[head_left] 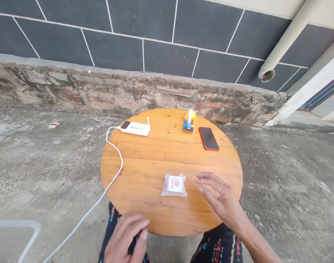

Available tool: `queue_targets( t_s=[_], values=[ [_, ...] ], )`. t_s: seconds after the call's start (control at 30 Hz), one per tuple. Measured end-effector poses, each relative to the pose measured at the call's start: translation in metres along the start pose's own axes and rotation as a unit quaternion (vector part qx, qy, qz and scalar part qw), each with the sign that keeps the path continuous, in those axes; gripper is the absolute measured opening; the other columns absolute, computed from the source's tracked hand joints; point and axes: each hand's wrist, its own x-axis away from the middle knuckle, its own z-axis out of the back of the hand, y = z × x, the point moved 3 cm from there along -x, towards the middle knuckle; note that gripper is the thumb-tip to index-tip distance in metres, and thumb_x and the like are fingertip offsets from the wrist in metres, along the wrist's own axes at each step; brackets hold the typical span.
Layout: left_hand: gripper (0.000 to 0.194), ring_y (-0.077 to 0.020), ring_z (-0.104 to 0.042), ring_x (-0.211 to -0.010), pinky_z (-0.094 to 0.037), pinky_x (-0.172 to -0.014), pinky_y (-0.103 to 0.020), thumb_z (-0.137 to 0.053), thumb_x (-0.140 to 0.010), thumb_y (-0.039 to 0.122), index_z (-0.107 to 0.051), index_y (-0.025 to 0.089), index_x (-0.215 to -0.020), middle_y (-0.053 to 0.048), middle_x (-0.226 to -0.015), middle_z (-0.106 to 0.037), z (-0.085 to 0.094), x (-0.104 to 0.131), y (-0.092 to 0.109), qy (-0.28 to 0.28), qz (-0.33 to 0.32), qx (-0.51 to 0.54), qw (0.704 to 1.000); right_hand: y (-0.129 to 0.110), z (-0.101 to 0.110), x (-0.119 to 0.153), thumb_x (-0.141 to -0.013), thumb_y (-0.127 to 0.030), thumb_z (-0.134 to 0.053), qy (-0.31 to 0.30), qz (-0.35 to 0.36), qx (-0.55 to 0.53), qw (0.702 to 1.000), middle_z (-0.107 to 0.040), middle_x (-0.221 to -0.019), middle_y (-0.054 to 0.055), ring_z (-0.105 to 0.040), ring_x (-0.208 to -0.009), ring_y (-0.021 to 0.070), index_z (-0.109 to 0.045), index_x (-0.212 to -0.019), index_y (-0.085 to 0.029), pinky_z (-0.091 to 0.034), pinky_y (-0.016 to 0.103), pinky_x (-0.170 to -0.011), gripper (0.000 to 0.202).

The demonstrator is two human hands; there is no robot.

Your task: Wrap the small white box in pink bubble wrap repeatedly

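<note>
A small white square packet with red print (175, 183) lies at the near middle of the round wooden table, in or on a piece of pinkish translucent wrap (167, 191). My right hand (221, 199) is over the table to the right of the packet, apart from it, its fingers stretched and thumb spread, with nothing in them. Close to the table's near left edge, my left hand (127, 237) is slightly blurred. Its fingers are loosely bent, the thumb stands apart, and no object shows between them.
Toward the back of the wooden table (145, 157) stands a tape dispenser (189, 121), with a red-edged phone (209, 138) to its right. A white device (135, 128) with a white cable (120, 157) trailing off the left edge lies at the back left. Behind is a tiled wall (117, 47).
</note>
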Motion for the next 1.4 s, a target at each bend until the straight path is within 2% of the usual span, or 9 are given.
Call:
queue_targets(
  t_s=[0.17,0.37,0.5,0.63,0.77,0.97,1.1,1.23,1.4],
  values=[
    [0.026,-0.0233,-0.056,-0.108,-0.050,-0.091,-0.040,-0.053,-0.085,0.029,-0.057,0.025,-0.110,-0.009,-0.115,-0.056,-0.050,-0.068,0.033,-0.003,0.079,0.030,0.996,0.005,-0.019,-0.011,-0.088,-0.024,-0.053,-0.041,0.028,-0.008,0.999,-0.061,-0.114,0.008,-0.058,-0.107,0.0204,-0.063,-0.105,-0.025,-0.048,0.036,-0.092,0.020],
    [0.034,-0.0235,-0.049,-0.115,-0.043,-0.098,-0.042,-0.052,-0.087,0.031,-0.050,0.022,-0.119,-0.010,-0.124,-0.052,-0.078,-0.075,0.023,0.003,0.150,0.092,0.984,-0.002,-0.032,-0.030,-0.086,-0.020,-0.056,-0.051,0.083,0.043,0.994,-0.060,-0.114,0.008,-0.057,-0.104,0.0219,-0.063,-0.105,-0.023,-0.048,0.039,-0.089,0.020],
    [0.040,-0.0251,-0.047,-0.117,-0.038,-0.102,-0.043,-0.053,-0.086,0.039,-0.049,0.022,-0.122,-0.009,-0.126,-0.051,-0.079,-0.065,0.015,0.028,0.184,0.118,0.975,-0.031,-0.037,-0.020,-0.088,-0.020,-0.055,-0.052,0.119,0.076,0.989,-0.063,-0.112,0.005,-0.057,-0.098,0.0193,-0.062,-0.101,-0.023,-0.046,0.037,-0.086,0.015],
    [0.047,-0.0262,-0.049,-0.117,-0.035,-0.104,-0.043,-0.049,-0.086,0.049,-0.050,0.024,-0.125,-0.008,-0.127,-0.053,-0.079,-0.061,0.008,0.002,0.236,0.168,0.957,-0.055,-0.044,-0.008,-0.090,-0.024,-0.051,-0.063,0.199,0.127,0.970,-0.064,-0.113,0.000,-0.053,-0.104,0.0171,-0.062,-0.098,-0.022,-0.044,0.033,-0.088,0.014],
    [0.050,-0.0263,-0.050,-0.116,-0.037,-0.104,-0.044,-0.049,-0.085,0.053,-0.050,0.023,-0.125,-0.007,-0.128,-0.054,-0.077,-0.062,0.008,0.010,0.253,0.199,0.947,-0.058,-0.037,-0.007,-0.092,-0.025,-0.045,-0.024,0.232,0.194,0.953,-0.058,-0.127,-0.002,-0.042,-0.123,0.0165,-0.060,-0.106,-0.024,-0.039,0.034,-0.097,0.020],
    [0.047,-0.0271,-0.047,-0.122,-0.027,-0.111,-0.049,-0.047,-0.086,0.052,-0.052,0.023,-0.123,-0.005,-0.129,-0.055,-0.073,-0.063,0.010,0.027,0.242,0.154,0.958,-0.060,-0.019,-0.007,-0.093,-0.027,-0.042,-0.003,0.215,0.257,0.942,-0.051,-0.136,0.001,-0.035,-0.130,0.0185,-0.054,-0.119,-0.022,-0.037,0.036,-0.101,0.029],
    [0.044,-0.0265,-0.048,-0.121,-0.029,-0.110,-0.047,-0.047,-0.086,0.050,-0.054,0.023,-0.121,-0.005,-0.126,-0.056,-0.075,-0.063,0.011,0.044,0.234,0.157,0.959,-0.051,-0.003,0.006,-0.090,-0.023,-0.046,0.039,0.192,0.243,0.950,-0.048,-0.139,0.003,-0.034,-0.132,0.0221,-0.057,-0.115,-0.024,-0.035,0.040,-0.102,0.027],
    [0.039,-0.0249,-0.050,-0.117,-0.036,-0.104,-0.042,-0.049,-0.087,0.044,-0.054,0.022,-0.119,-0.007,-0.125,-0.056,-0.078,-0.063,0.017,0.030,0.202,0.173,0.964,-0.019,0.013,0.011,-0.088,-0.012,-0.048,0.078,0.081,0.184,0.976,-0.055,-0.124,0.008,-0.051,-0.111,0.0237,-0.060,-0.105,-0.023,-0.042,0.043,-0.090,0.023],
    [0.034,-0.0236,-0.051,-0.116,-0.040,-0.101,-0.041,-0.052,-0.088,0.035,-0.052,0.021,-0.119,-0.010,-0.125,-0.054,-0.078,-0.068,0.016,0.027,0.171,0.160,0.972,0.001,-0.004,-0.009,-0.087,-0.013,-0.051,0.021,0.086,0.113,0.990,-0.055,-0.117,0.010,-0.054,-0.105,0.0237,-0.062,-0.101,-0.023,-0.047,0.042,-0.086,0.020]
  ],
)
